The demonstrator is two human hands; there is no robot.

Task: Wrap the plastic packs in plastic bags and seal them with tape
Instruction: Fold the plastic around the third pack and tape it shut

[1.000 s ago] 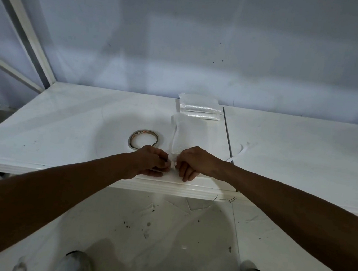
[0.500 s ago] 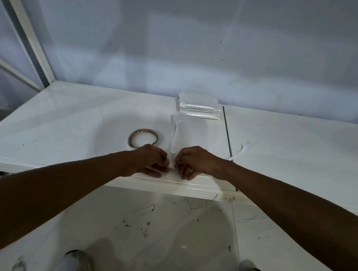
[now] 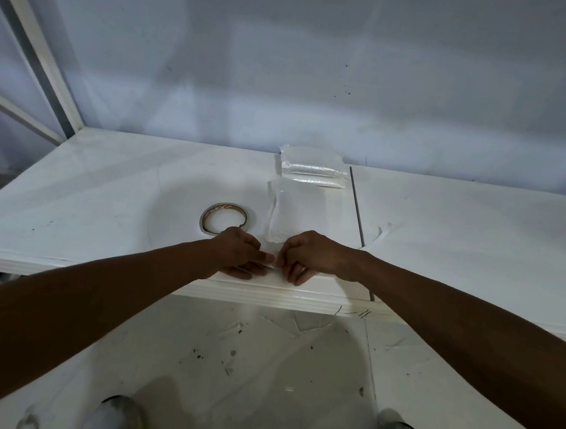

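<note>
Across the white bench (image 3: 103, 197), left hand (image 3: 236, 252) and right hand (image 3: 314, 255) pinch the near edge of the plastic bag (image 3: 295, 212), probably best folded flat and taut.

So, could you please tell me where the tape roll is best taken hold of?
Probably pinch the tape roll from above by its far wall: it lies flat on the table, hole up, and the left hand crowds its near edge.
</note>
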